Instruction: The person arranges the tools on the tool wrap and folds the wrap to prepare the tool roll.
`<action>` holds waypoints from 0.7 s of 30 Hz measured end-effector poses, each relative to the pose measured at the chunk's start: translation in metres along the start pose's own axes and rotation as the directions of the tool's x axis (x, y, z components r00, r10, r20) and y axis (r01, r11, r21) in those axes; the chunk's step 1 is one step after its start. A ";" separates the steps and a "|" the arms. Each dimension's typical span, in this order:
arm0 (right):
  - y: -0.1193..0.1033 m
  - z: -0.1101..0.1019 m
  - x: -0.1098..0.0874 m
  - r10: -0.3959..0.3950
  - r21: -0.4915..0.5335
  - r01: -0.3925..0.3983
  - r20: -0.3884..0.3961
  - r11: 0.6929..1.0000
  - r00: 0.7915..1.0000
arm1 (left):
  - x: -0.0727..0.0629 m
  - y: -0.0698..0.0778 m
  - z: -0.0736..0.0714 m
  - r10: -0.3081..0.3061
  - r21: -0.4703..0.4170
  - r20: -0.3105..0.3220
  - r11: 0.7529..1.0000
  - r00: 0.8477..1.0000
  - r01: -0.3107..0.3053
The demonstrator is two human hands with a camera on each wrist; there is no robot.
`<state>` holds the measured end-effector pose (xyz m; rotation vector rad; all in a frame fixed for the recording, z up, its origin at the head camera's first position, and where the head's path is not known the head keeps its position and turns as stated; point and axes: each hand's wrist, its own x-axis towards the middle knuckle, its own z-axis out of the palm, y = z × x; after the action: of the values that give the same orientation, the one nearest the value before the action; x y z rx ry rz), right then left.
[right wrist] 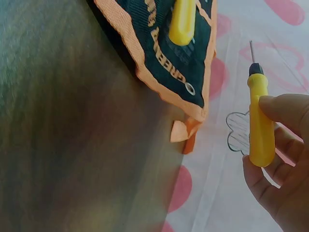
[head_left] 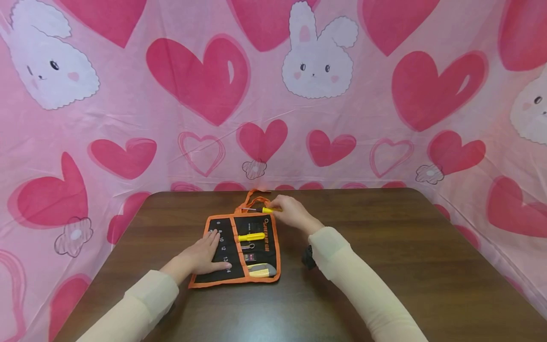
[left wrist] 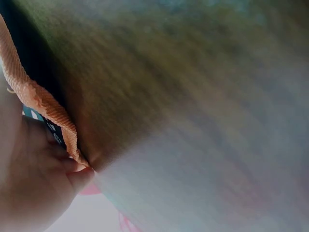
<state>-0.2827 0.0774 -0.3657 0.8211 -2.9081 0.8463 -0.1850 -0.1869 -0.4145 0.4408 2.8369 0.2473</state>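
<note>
A black tool pouch (head_left: pixel 226 225) with orange edging lies unfolded on the table, numbers printed down its left part. My left hand (head_left: pixel 204 254) rests on that numbered part, fingers spread; in the left wrist view the hand (left wrist: pixel 43 169) is beside the orange edging (left wrist: pixel 36 96). My right hand (head_left: pixel 292 213) holds a yellow screwdriver (right wrist: pixel 261 121) by its handle, over the pouch's far right corner, its thin shaft pointing left. Another yellow handle (head_left: pixel 252 236) sits in a pocket. Below it are a small wrench (head_left: pixel 249 246), a small dark case (head_left: pixel 250 257) and a yellow-grey utility knife (head_left: pixel 261 270).
The brown wooden table (head_left: pixel 384 247) reaches back to a pink cloth (head_left: pixel 265 109) with hearts and rabbits. Orange ties (head_left: pixel 252 198) of the pouch lie loose near the table's far edge.
</note>
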 end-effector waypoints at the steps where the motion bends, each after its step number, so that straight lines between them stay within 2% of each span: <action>1: 0.000 0.002 0.000 0.004 -0.003 -0.004 0.009 1.000 1.000 | 0.000 0.000 0.000 0.001 -0.002 -0.003 1.000 1.000 -0.001; 10: -0.002 0.015 -0.001 -0.055 -0.054 0.059 0.077 0.997 0.996 | -0.001 0.002 -0.001 -0.005 0.013 0.014 1.000 1.000 0.004; 17: -0.003 0.021 -0.001 0.018 -0.047 -0.013 0.113 0.999 0.993 | -0.001 0.002 -0.001 -0.009 0.001 0.016 1.000 1.000 0.009; 21: -0.002 0.024 -0.001 0.024 -0.055 -0.017 0.141 0.998 0.990 | -0.001 0.001 0.000 -0.011 0.006 0.018 1.000 1.000 0.011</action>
<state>-0.2775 0.0647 -0.3850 0.8833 -3.0512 0.7361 -0.1842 -0.1857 -0.4137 0.4257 2.8223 0.2322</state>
